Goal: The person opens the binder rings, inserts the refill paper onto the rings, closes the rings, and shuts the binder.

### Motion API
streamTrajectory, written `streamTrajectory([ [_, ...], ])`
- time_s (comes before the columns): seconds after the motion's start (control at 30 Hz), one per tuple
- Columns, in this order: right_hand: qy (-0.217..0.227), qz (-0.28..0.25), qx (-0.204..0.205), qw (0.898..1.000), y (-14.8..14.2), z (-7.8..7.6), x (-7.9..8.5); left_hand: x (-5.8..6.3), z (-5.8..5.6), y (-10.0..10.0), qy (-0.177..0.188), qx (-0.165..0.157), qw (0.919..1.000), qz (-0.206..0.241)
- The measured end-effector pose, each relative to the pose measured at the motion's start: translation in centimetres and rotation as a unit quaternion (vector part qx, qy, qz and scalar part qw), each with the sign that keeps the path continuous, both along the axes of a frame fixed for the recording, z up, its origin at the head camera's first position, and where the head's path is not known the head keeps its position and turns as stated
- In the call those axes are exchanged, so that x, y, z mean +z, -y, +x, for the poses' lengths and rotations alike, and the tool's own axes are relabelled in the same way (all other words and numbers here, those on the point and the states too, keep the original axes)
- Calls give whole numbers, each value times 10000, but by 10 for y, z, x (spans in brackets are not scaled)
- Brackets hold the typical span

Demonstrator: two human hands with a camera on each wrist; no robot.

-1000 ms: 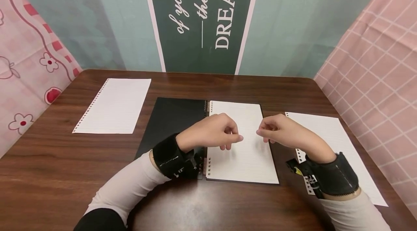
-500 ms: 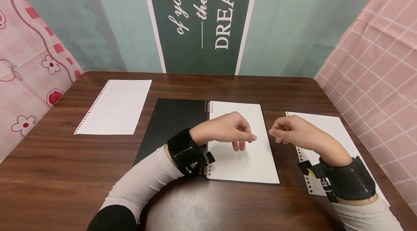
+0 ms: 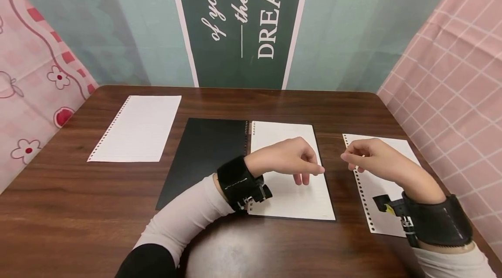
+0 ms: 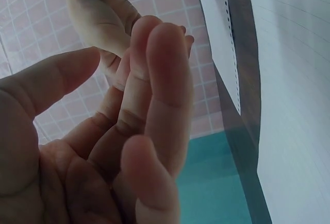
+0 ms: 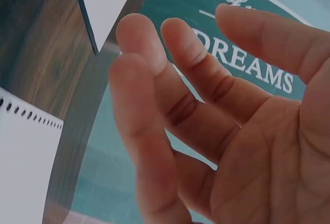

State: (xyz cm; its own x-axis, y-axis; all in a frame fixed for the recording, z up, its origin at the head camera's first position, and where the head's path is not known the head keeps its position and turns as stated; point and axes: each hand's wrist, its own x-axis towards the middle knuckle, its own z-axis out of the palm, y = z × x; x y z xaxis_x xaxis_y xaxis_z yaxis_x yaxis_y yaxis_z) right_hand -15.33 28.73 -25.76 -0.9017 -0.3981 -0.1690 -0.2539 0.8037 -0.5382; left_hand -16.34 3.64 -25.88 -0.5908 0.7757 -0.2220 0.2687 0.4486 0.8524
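Hanging the left hand (image 3: 290, 158) above the white lined pages (image 3: 290, 201) of a black ring-bound notebook (image 3: 204, 151), and the right hand (image 3: 378, 160) above the hole-punched edge of a loose white paper sheet (image 3: 374, 184). Holding nothing in either; showing loosely bent fingers (image 5: 136, 110) and parted thumbs (image 4: 62, 74) in both wrist views. Counting as done: laying the black cover (image 3: 188, 186) flat to the left of the left hand, baring the pages beneath it, and having two sheets lying free of the ringed spine (image 3: 246, 132). Placing the second sheet, also white and hole-punched (image 3: 137, 130), well to the left of the left hand. Gripping neither sheet, so probably between two actions; leaving, perhaps, further handling of pages or sheets, without telling how much.

Noting also a dark brown wooden table (image 3: 78, 208) below both hands, a green letter-printed fabric backdrop (image 3: 243, 73) beyond them, and a pink grid-patterned cloth (image 3: 462, 95) to the right of the right hand. Blocking the spine's lower part with the black wristband (image 3: 235, 182) behind the left hand; covering part of the nearer sheet with the right hand and its own black strap (image 3: 437, 221).
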Motion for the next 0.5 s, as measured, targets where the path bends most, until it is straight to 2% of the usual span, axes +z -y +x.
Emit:
streamTrajectory([
  [0.17,-40,166,-147,9997,-9,0,2,2,1,-10,-95,42,9997,-213],
  [0.5,-91,94,-452,9989,-30,0,7,2,3,-26,-117,-5,9998,-155],
])
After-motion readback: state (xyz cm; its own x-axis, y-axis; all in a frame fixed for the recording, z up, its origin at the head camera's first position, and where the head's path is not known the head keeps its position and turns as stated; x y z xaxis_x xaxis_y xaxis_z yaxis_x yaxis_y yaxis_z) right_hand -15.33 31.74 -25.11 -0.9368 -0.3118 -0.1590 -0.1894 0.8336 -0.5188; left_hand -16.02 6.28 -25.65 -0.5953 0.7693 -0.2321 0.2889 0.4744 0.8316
